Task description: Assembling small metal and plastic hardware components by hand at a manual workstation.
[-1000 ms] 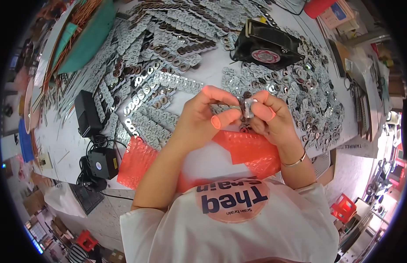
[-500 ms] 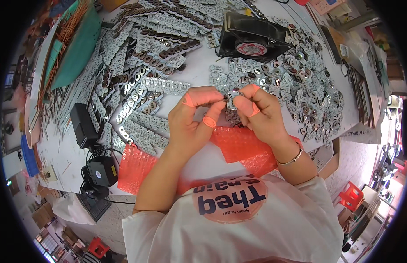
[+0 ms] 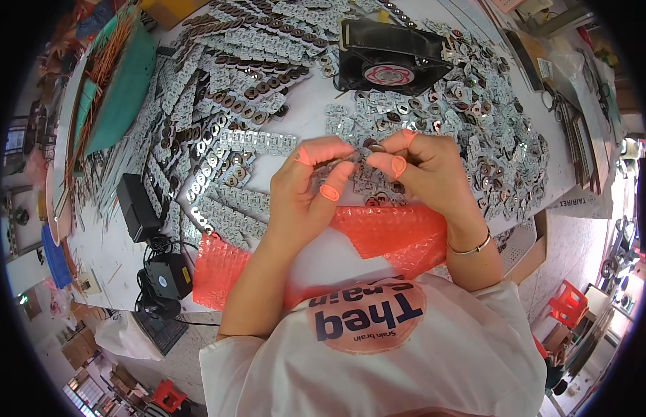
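Over the middle of the white table, my left hand and my right hand work with fingertips almost meeting. Orange finger cots cover thumb and forefinger of both. Between my left thumb and forefinger is a thin dark strip, mostly hidden. My right thumb and forefinger pinch a small metal piece with a round brownish part. Whether the two are joined cannot be made out. Just beyond and to the right spreads a heap of loose small metal pieces. Rows of similar pieces joined in strips lie to the left.
A black fan stands behind my hands. Red bubble wrap lies near my body. At left are a green basin with copper-coloured wires, a black box and a black adapter with cables. A white perforated tray sits at right.
My right hand has shifted slightly right and turned, its thumb now lying flatter. The metal piece between the fingertips has tilted. The whole view has shifted a little.
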Motion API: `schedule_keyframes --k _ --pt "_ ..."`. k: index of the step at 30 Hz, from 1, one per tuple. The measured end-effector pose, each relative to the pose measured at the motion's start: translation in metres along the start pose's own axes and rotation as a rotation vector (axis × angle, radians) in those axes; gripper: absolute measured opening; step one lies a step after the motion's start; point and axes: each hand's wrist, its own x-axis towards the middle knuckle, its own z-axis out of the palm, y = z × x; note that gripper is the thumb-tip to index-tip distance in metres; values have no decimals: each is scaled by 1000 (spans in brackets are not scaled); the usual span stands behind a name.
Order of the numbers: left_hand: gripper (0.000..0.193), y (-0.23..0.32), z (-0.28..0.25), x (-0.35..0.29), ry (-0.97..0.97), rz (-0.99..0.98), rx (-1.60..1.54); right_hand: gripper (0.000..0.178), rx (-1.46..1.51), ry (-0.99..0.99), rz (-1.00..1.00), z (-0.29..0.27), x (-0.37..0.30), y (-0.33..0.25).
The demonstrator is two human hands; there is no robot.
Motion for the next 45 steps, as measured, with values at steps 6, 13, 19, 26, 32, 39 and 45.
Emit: schedule_keyframes --k 6,13,19,26,32,39,45 --pt "23 -2 -4 1 -36 -153 -181 14 -334 105 -339 -3 0 2" --pt "19 0 -9 0 -59 -306 -340 13 -179 -107 -233 -6 0 0" --pt "17 11 -13 2 -58 -589 -646 17 37 -229 -107 -1 -4 -5" --pt "19 13 -4 0 43 -316 -543 20 290 -82 -49 10 -7 0" --pt "24 4 -8 -2 -39 100 67 20 70 -32 -214 14 -6 8" --pt "26 5 -2 -3 75 60 31 20 195 -11 -61 16 -8 3" --pt "21 7 -1 -1 33 132 96 19 236 16 16 18 -9 1"
